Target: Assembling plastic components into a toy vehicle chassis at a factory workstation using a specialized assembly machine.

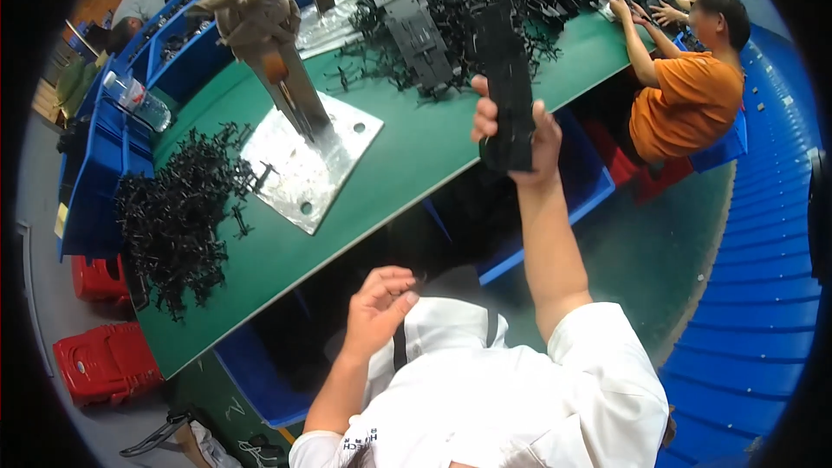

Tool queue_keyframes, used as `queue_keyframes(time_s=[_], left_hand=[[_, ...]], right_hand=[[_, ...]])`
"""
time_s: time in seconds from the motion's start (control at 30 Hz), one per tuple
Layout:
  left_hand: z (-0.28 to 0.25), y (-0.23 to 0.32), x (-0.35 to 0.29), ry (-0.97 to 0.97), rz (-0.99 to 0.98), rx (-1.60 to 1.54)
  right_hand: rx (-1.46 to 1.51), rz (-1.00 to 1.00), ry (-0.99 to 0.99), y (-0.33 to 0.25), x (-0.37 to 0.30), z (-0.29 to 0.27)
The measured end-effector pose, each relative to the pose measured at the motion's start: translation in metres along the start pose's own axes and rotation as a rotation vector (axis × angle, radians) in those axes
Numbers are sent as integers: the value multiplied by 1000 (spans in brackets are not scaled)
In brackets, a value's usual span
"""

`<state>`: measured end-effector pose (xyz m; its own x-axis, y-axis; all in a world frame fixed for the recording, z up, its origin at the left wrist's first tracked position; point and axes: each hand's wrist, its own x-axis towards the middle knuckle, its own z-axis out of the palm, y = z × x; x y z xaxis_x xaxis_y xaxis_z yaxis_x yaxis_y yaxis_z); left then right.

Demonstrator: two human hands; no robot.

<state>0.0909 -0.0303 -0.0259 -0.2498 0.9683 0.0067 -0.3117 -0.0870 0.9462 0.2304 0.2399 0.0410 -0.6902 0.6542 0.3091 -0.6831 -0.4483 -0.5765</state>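
My right hand [544, 143] is wrapped round the lower end of a long black plastic part [507, 78], raised upright over the table's front edge. The thumb is on one side of it and the fingers are on the other. My left hand [374, 312] is held low in front of my body, its fingers curled in toward the thumb. Something small and dark shows at its fingertips, too small to make out. Beyond the black part, a grey plastic part [416, 30] lies on a heap of small black pieces [368, 22].
A metal post on a silver base plate [299, 191] stands on the green table [390, 134], its top wrapped in cloth. Another heap of black pieces [178, 212] lies left, near a water bottle [139, 102] and blue bins [95, 182]. A person in orange [693, 104] works at right.
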Motion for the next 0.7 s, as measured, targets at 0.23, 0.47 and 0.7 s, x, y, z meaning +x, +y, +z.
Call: queue_keyframes(time_s=[0.23,0.47,0.7], left_hand=[[2,19,23,-2,-16,-191],[5,23,22,55,-138,-233],[-1,28,23,93,-209,-213]], right_hand=[[-262,36,549,57,-65,29],[-450,4,620,72,-75,27],[-465,43,657,85,-77,32]])
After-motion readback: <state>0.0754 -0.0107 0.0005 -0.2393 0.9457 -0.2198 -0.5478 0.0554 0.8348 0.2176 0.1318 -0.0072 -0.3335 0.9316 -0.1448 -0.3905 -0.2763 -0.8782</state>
